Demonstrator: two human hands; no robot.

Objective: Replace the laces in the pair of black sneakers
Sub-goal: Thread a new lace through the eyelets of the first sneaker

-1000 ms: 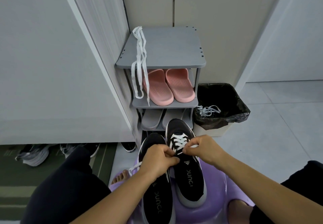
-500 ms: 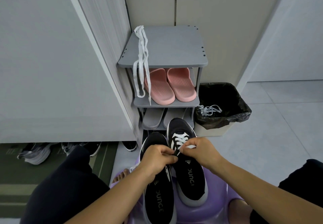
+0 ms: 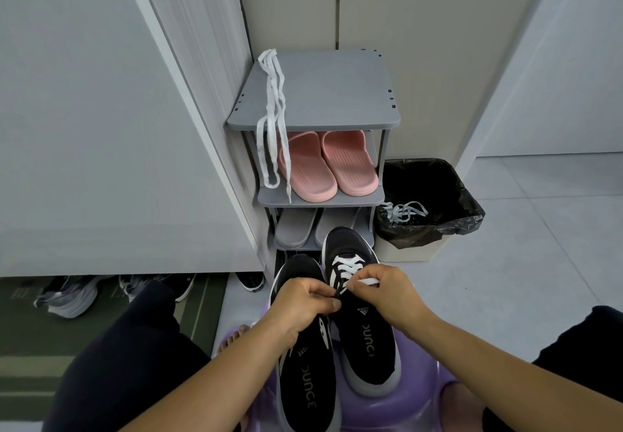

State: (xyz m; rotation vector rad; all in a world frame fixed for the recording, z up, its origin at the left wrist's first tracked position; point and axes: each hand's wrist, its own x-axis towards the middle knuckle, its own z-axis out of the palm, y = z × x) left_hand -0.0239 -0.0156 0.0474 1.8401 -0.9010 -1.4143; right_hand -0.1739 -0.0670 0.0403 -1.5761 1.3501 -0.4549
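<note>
Head view: the lace [image 3: 347,271] looks flat, soft and light. It should flop and slip when slack, so I judge it is best pinched close to its stiff tips and pulled evenly. The laced sneaker [image 3: 365,340] looks light, with a pliable upper, and would be steadied at the eyelet edge. The right hand [image 3: 387,293] pinches one white end. The left hand [image 3: 303,303] has its fingers [image 3: 317,291] curled and seems to pinch the other end, though that grip is partly hidden.

The lace is white and criss-crosses a black upper. Both sneakers lie on a purple stool [image 3: 418,408], the other sneaker [image 3: 306,394] just beside. A spare lace [image 3: 273,121] hangs off the rack [image 3: 337,94].
</note>
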